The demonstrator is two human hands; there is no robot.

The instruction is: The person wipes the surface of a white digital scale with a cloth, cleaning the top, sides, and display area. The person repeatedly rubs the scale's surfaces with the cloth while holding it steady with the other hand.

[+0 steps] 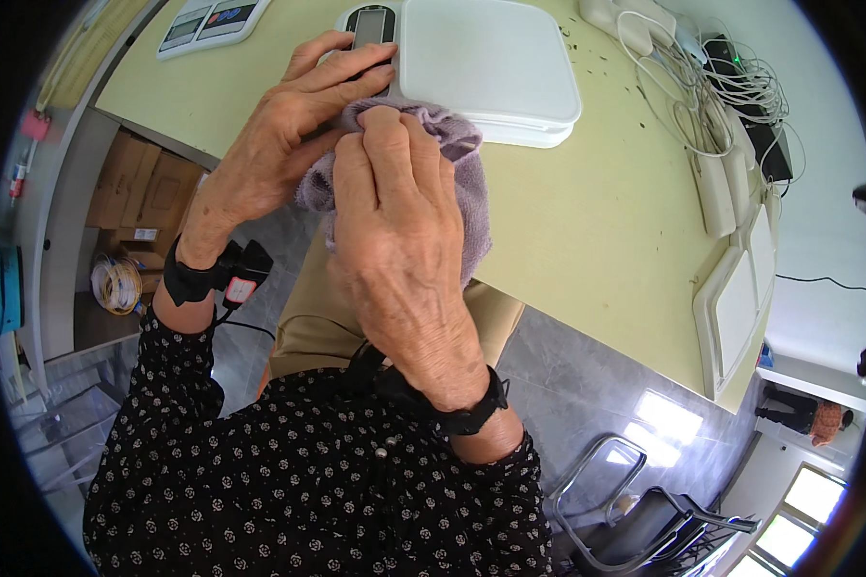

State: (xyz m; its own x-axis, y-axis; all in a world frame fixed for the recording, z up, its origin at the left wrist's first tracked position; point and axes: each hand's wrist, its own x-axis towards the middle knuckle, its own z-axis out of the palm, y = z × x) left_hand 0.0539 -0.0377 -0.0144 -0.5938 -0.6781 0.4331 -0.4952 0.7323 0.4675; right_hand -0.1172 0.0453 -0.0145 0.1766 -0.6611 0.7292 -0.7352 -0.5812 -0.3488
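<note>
A white digital scale (491, 58) with a flat, rounded platform lies at the far side of the table, its dark display (370, 26) at the left end. My left hand (289, 120) rests with outstretched fingers over the control panel beside the display. A crumpled purple cloth (471, 188) is bunched under my right hand (394, 221), whose fingers are bent and pressed into it against the scale's near left corner. The cloth hangs down over the table's front edge. My left thumb reaches toward the cloth, its tip partly hidden.
Another white scale (212, 24) lies at the table's far left. Tangled white cables (674, 67) and power strips (717, 188) line the right side, near a flat white device (731, 308). A chair (635, 519) stands lower right; cardboard boxes (125, 178) fill a left shelf.
</note>
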